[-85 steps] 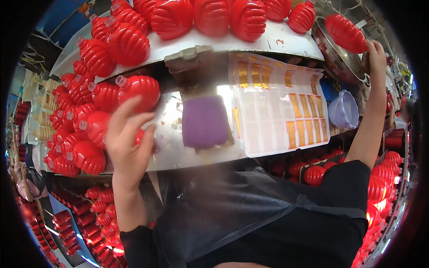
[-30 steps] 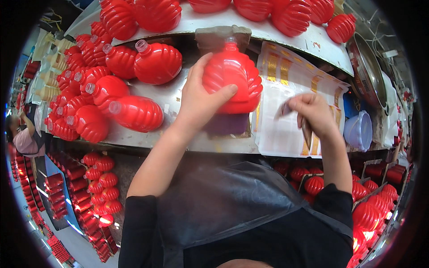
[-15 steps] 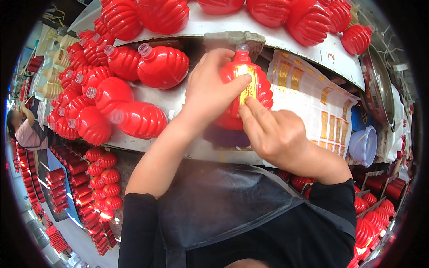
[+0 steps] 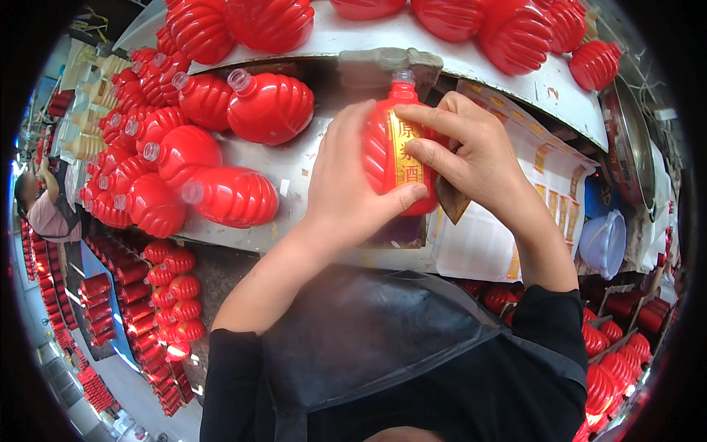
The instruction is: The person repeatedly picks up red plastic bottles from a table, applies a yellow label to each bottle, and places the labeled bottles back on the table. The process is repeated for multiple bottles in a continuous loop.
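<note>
A red plastic bottle [image 4: 376, 156] with a clear neck stands in front of me, carrying a tall gold label with dark lettering [image 4: 407, 171] on its face. My left hand [image 4: 342, 173] wraps the bottle's left side, its thumb lying across the label's lower end. At the label's top, the index finger of my right hand [image 4: 471, 144] presses down, with the thumb lower on its right edge. The other right-hand fingers curl at the bottle's right side. A brown, flat, pointed piece [image 4: 453, 201] sticks out below the right hand; whether I hold it I cannot tell.
Several red bottles [image 4: 269, 109] lie on the table to the left, and more stand on the raised shelf [image 4: 346, 37] ahead. A sheet of gold labels [image 4: 471, 247] spreads to the right, beside a pale bucket [image 4: 602, 243]. A person [image 4: 51, 214] is at the far left.
My right hand has gone from the label's lower part up to its top and right edge. My left hand has shifted down, its thumb now at the label's bottom.
</note>
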Tool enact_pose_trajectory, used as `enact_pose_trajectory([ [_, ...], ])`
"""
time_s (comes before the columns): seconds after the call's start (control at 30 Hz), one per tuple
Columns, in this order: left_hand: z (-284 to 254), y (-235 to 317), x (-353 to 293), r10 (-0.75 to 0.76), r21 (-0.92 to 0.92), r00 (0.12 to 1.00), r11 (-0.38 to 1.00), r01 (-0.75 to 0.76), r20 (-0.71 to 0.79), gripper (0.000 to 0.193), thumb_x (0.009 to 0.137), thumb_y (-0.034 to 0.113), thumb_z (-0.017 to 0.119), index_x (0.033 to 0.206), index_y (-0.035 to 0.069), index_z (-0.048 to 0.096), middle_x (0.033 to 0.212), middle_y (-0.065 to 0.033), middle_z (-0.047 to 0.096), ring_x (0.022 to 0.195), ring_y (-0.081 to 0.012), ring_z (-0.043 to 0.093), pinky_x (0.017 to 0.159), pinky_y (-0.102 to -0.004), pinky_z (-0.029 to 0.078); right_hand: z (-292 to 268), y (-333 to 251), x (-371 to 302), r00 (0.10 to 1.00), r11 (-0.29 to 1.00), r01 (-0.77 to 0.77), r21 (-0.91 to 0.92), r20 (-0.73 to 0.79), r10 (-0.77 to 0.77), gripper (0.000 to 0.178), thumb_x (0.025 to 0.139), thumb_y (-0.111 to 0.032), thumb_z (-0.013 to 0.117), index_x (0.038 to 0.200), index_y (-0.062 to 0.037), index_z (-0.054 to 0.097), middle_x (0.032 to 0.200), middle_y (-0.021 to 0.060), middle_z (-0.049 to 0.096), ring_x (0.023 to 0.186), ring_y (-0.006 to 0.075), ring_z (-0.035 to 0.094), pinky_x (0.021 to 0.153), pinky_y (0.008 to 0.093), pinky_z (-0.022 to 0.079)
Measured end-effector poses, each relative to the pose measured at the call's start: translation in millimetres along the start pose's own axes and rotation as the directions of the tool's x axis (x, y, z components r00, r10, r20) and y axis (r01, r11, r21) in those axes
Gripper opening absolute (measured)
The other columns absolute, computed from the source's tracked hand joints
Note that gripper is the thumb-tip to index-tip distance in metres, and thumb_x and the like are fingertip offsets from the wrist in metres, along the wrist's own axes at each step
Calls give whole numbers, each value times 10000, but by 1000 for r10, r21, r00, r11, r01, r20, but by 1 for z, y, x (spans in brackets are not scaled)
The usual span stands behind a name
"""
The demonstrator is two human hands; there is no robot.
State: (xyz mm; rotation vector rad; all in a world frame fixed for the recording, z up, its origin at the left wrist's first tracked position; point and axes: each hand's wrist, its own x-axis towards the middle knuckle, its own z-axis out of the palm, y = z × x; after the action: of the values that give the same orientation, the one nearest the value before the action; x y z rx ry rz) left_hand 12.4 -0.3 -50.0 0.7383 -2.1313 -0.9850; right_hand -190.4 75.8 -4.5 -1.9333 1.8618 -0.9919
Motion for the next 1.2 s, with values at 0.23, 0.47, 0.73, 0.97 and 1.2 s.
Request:
enact_pose_trajectory([
  [0.23, -2, -4, 11, 48, 43, 998, 998, -49, 30, 898, 689, 339, 928, 1404, 20, 489, 1362, -203, 521, 1276, -409, 524, 1088, -492, 450, 1, 7, 2, 995, 995, -92, 28, 43, 91, 455, 885, -226, 800, 1322, -109, 741, 799, 55, 520, 720, 162, 528, 669, 310, 457],
  [0.47, 1, -16, 5, 46, -93, 999, 995, -45, 14, 833, 850, 456, 803, 1466, 2, 476, 1430, -222, 511, 1332, -409, 514, 1124, -485, 429, -6, 15, 1, 977, 963, -193, 188, 127, 171, 506, 962, -249, 712, 1444, -116, 636, 842, 1, 518, 768, 117, 511, 702, 267, 440],
  [0.73, 3, -18, 3, -107, -391, 993, 913, 114, 40, 690, 942, 356, 718, 1479, -10, 484, 1467, -209, 503, 1352, -344, 532, 1145, -419, 420, -5, -13, -36, 917, 892, -397, 217, 131, 377, 715, 892, -360, 791, 1531, -144, 558, 785, -45, 427, 740, 78, 447, 665, 246, 380],
  [0.97, 7, -15, 4, -95, -347, 995, 933, 92, 9, 659, 865, 258, 813, 1421, 26, 546, 1425, -176, 506, 1338, -315, 530, 1132, -413, 445, 14, -12, -38, 944, 943, -324, 69, -33, 327, 752, 829, -391, 843, 1503, -177, 588, 708, -53, 389, 665, 80, 426, 607, 258, 363],
  [1.2, 6, -17, 3, -87, -331, 996, 940, 86, 11, 654, 867, 257, 816, 1421, 28, 556, 1434, -163, 507, 1346, -291, 523, 1145, -394, 437, 10, -19, -36, 939, 939, -340, 60, -29, 342, 748, 797, -423, 812, 1443, -101, 615, 974, 144, 743, 826, 243, 704, 763, 373, 554],
])
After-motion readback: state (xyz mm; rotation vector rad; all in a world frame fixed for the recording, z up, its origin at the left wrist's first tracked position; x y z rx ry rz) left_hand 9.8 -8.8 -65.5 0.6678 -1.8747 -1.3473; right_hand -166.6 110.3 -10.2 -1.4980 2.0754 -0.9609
